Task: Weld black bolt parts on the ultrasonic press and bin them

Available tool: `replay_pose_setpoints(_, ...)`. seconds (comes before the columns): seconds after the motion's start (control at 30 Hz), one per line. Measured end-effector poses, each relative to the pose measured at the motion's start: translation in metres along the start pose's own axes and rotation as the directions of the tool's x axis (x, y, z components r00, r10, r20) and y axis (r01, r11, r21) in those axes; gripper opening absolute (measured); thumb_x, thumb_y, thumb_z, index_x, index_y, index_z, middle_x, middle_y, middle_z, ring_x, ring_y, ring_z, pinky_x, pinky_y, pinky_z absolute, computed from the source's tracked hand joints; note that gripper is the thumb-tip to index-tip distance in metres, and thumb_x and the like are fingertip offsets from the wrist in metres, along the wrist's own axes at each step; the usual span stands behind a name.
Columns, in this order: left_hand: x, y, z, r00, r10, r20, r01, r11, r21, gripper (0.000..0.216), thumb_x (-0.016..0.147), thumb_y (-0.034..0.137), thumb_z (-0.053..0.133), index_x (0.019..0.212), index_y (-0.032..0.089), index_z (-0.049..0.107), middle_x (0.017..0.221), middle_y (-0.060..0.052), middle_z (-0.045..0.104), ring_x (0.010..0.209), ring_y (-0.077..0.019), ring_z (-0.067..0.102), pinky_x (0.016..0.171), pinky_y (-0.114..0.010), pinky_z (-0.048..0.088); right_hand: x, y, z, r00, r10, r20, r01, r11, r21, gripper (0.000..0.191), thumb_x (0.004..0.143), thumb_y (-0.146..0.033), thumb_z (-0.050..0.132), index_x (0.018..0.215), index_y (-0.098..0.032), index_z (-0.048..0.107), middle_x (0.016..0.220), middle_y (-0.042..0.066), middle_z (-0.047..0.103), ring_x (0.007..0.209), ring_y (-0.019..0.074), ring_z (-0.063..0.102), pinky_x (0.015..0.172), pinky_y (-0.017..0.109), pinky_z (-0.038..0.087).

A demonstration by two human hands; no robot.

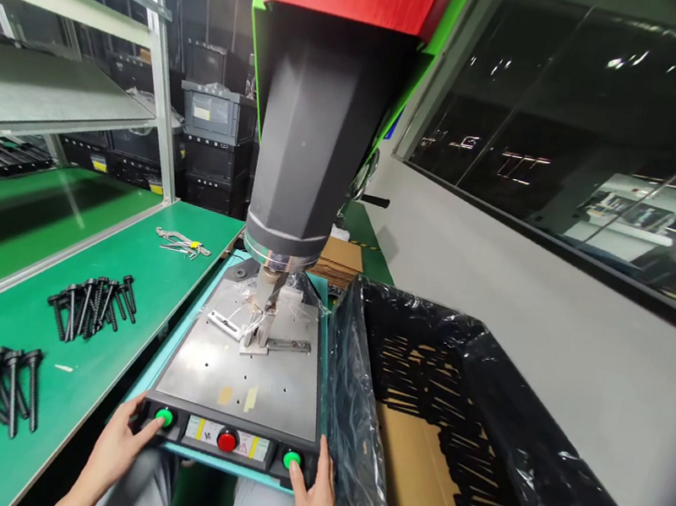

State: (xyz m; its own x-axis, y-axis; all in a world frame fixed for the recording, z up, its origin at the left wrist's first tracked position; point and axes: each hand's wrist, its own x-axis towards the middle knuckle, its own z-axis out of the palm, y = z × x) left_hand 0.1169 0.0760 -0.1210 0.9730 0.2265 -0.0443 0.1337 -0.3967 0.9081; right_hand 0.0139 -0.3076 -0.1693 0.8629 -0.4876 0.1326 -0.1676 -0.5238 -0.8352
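Note:
My left hand (117, 442) rests at the left front corner of the machine's base, its thumb on the left green button (164, 416) and its fingers along the side edge. At the opposite corner, my right hand (317, 498) has its thumb on the right green button (292, 459), with fingers stretched along the edge. Neither hand holds a loose part. Between them sits a red button (227, 440). Above the metal plate (209, 378), the machine's tool head (269, 285) is down at a small upright fixture (255, 343); whatever is clamped there is hard to make out.
Black bolt-like parts lie in groups (91, 305) on the green bench (101, 369) at left, with metal wrenches (182, 243) farther back. A plastic-lined bin (345, 408) holding black parts and cardboard (413, 462) stands at right. Dark crates (218, 140) are stacked behind.

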Motion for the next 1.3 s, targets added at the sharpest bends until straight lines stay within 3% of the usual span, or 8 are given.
replay_pose_setpoints(0.17,0.001,0.017,-0.005,0.998,0.004,-0.057,-0.003,1.000,0.022,0.072,0.063,0.063,0.071,0.116,0.015,0.064,0.123,-0.016,0.065,0.116,-0.0367,0.062,0.104,-0.052,0.049,0.004,-0.010,-0.009,0.998,-0.025,-0.058,0.029,0.997,0.072,0.068,0.089,-0.061,0.054,0.140,-0.016,0.048,0.141,0.021,0.050,0.132,0.0389,0.046,0.108,0.059,0.038)
replay_pose_setpoints(0.33,0.003,0.077,0.007,0.995,0.095,-0.003,-0.095,0.991,-0.092,0.056,0.072,0.060,0.067,0.109,0.018,0.067,0.118,-0.012,0.067,0.106,-0.0310,0.067,0.099,-0.047,0.051,0.017,-0.059,-0.018,0.943,-0.158,-0.294,0.187,0.980,0.073,0.047,0.092,-0.053,0.056,0.122,-0.017,0.059,0.124,0.017,0.059,0.115,0.0349,0.057,0.099,0.053,0.046)
replay_pose_setpoints(0.5,0.015,0.147,0.046,0.974,0.169,0.153,-0.127,0.959,-0.254,0.049,0.071,0.055,0.071,0.102,0.017,0.069,0.111,-0.013,0.070,0.105,-0.0287,0.066,0.099,-0.044,0.050,0.041,-0.121,0.001,0.975,-0.159,-0.153,0.194,0.948,0.252,0.039,0.094,-0.047,0.053,0.120,-0.019,0.059,0.110,0.013,0.067,0.097,0.0275,0.065,0.085,0.043,0.053)
replay_pose_setpoints(0.67,0.034,0.195,0.083,0.959,0.004,0.283,0.139,0.865,-0.482,0.057,0.064,0.049,0.080,0.110,0.018,0.065,0.111,-0.013,0.068,0.105,-0.0273,0.065,0.090,-0.040,0.052,0.076,-0.165,0.031,0.989,-0.144,-0.032,0.144,0.907,0.396,0.042,0.090,-0.046,0.052,0.118,-0.016,0.061,0.103,0.012,0.071,0.092,0.0258,0.067,0.079,0.038,0.054)
replay_pose_setpoints(0.77,0.041,0.211,0.095,0.937,-0.036,0.348,0.236,0.800,-0.551,0.048,0.061,0.047,0.083,0.097,0.020,0.066,0.104,-0.012,0.068,0.092,-0.0242,0.067,0.079,-0.037,0.054,0.096,-0.182,0.045,0.987,-0.159,0.017,0.137,0.899,0.416,0.042,0.085,-0.045,0.052,0.114,-0.015,0.063,0.097,0.011,0.072,0.089,0.0253,0.068,0.077,0.036,0.054)
replay_pose_setpoints(0.97,0.045,0.225,0.096,0.952,0.002,0.306,0.201,0.750,-0.630,0.039,0.062,0.047,0.081,0.071,0.017,0.057,0.064,0.000,0.057,0.062,-0.0126,0.058,0.062,-0.025,0.046,0.129,-0.199,0.061,0.968,-0.249,-0.002,0.235,0.909,0.345,0.039,0.085,-0.036,0.049,0.113,-0.015,0.066,0.096,0.010,0.070,0.081,0.0238,0.066,0.079,0.037,0.053)
replay_pose_setpoints(1.17,0.047,0.235,0.091,0.944,-0.021,0.328,0.242,0.721,-0.649,0.031,0.068,0.039,0.077,0.079,0.016,0.060,0.071,-0.004,0.064,0.062,-0.0131,0.060,0.061,-0.027,0.047,0.160,-0.218,0.061,0.927,-0.364,-0.085,0.374,0.901,0.220,0.043,0.088,-0.029,0.052,0.127,-0.016,0.061,0.116,0.015,0.058,0.106,0.0285,0.059,0.096,0.044,0.048)
replay_pose_setpoints(1.3,0.053,0.244,0.086,0.947,-0.015,0.319,0.235,0.710,-0.664,0.033,0.066,0.039,0.079,0.080,0.016,0.060,0.072,-0.003,0.065,0.060,-0.0108,0.060,0.057,-0.023,0.047,0.185,-0.239,0.054,0.888,-0.459,0.039,0.444,0.875,0.190,0.042,0.086,-0.026,0.060,0.127,-0.016,0.063,0.125,0.016,0.054,0.122,0.0302,0.051,0.106,0.044,0.039)
